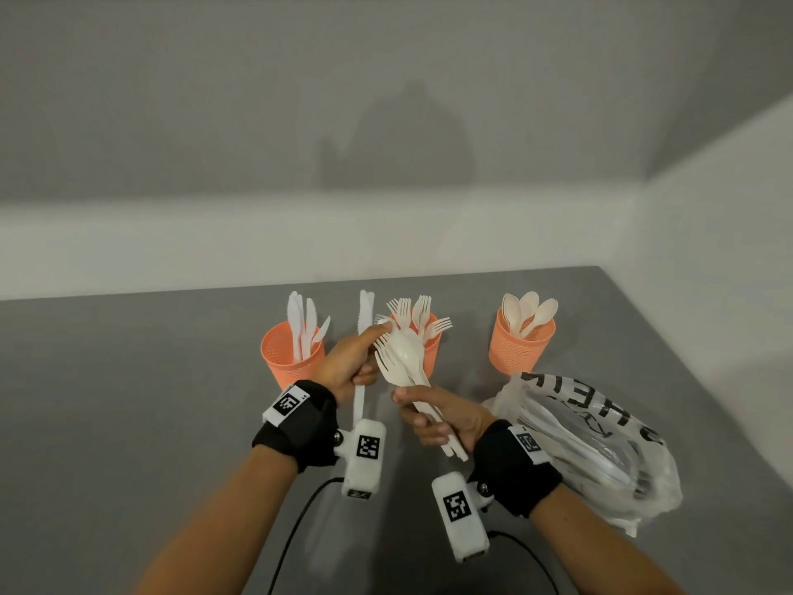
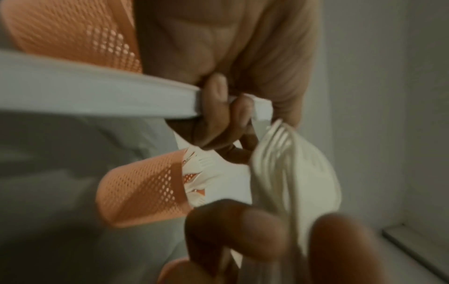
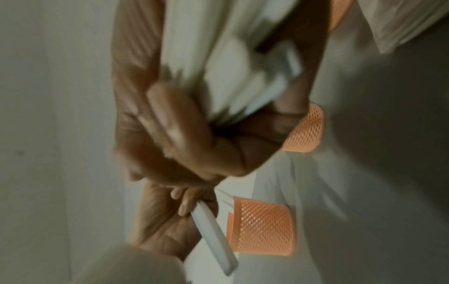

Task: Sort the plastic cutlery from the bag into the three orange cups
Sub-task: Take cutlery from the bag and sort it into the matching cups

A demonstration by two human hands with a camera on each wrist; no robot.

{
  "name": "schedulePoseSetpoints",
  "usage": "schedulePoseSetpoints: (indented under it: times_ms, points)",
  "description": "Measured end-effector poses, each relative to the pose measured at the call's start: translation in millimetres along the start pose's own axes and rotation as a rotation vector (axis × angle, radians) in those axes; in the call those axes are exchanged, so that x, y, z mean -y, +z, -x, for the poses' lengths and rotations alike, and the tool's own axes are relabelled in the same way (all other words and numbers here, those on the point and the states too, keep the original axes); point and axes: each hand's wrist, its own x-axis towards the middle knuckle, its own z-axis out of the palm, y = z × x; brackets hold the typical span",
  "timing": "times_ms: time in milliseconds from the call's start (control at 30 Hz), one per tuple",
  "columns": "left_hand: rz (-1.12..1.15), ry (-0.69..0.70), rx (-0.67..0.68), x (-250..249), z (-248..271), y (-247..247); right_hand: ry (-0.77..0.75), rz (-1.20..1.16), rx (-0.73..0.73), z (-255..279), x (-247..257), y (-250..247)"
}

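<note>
My left hand (image 1: 349,362) grips a white plastic knife (image 1: 364,332); just beside it, my right hand (image 1: 442,416) clutches a bundle of forks and spoons (image 1: 401,358) by the handles.

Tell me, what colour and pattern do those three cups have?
Orange, with a fine mesh of small holes; the cup shows it best in the right wrist view.

I count three orange cups (image 1: 521,342) beyond my hands. The left one (image 1: 292,356) holds about five knives (image 1: 302,326), the middle one (image 1: 427,341) roughly five forks (image 1: 414,313), the right one four spoons (image 1: 530,313). One knife (image 1: 364,337) is in my left hand (image 1: 347,367); a mixed bunch (image 1: 401,360), too overlapped to count, in my right hand (image 1: 442,416). One bag (image 1: 596,444) lies right of that grip.
</note>
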Motion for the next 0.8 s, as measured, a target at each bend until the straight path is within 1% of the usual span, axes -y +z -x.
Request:
schedulePoseSetpoints:
  times_ms: [100,167,300,367,500,567,600,667,800]
  points:
    - [-0.172,0.081,-0.109,-5,-3,-5,-0.03,0.029,-0.097,-4,-3,0]
    - [-0.242,0.128,-0.178,-9,-2,-4,-0.035,0.044,-0.127,-7,-4,0]
    - [-0.218,0.199,-0.322,-12,-7,-6,-0.069,0.075,-0.125,-10,-3,-2]
    - [-0.193,0.196,-0.325,-11,-9,-11,-0.091,0.048,-0.082,-10,0,-5]
    - [-0.122,0.16,-0.162,-4,-4,-10,-0.088,0.002,0.002,-11,4,-7]
    - [-0.128,0.134,-0.117,1,-4,-8,-0.059,-0.012,0.021,-13,3,-7]
    - [-0.122,0.122,-0.12,3,-5,-9,-0.045,-0.014,0.02,-14,2,-7]
    - [-0.089,0.115,-0.17,6,-9,-12,-0.029,-0.005,-0.006,-16,1,-5]
    - [0.064,0.158,-0.365,-5,-14,-26,0.003,0.048,-0.08,-17,4,-3]
